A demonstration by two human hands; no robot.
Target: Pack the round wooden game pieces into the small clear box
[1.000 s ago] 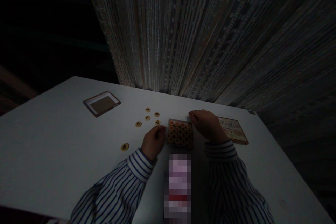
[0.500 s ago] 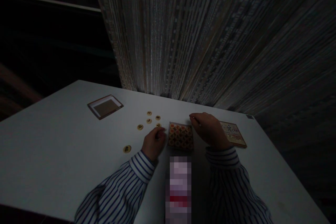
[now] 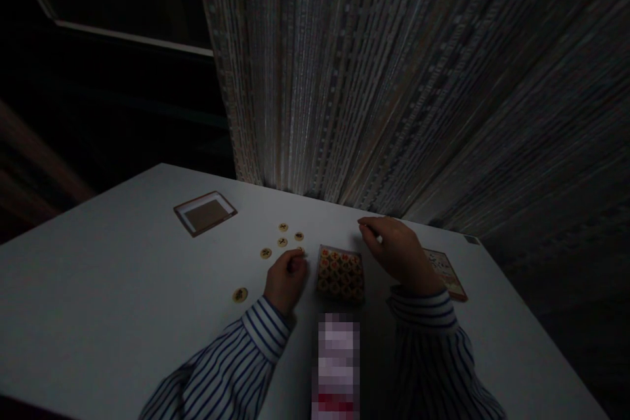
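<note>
Near the middle of the table, an open box [image 3: 340, 273] holds rows of round Chinese chess pieces, the back ones marked in red. My left hand [image 3: 285, 281] is just left of the box with its fingers curled. Its fingertips partly cover one loose Chinese chess piece [image 3: 300, 249] on the table; whether they touch it is hidden. Beyond the box's right back corner, my right hand [image 3: 401, 251] has thumb and forefinger together, and anything between them is too dark to make out. Several loose pieces [image 3: 282, 242] lie left of the box, and a single piece [image 3: 239, 294] lies nearer me.
On the white table [image 3: 123, 289], a shallow lid or tray [image 3: 205, 215] with a brown inside lies at the back left. A printed card or lid [image 3: 444, 272] is partly behind my right hand. A string curtain [image 3: 315, 79] hangs along the back edge.
The view has tilted up, so the table sits lower. My left fingertips now cover more of the nearest loose piece. My right hand has moved slightly back from the box.
</note>
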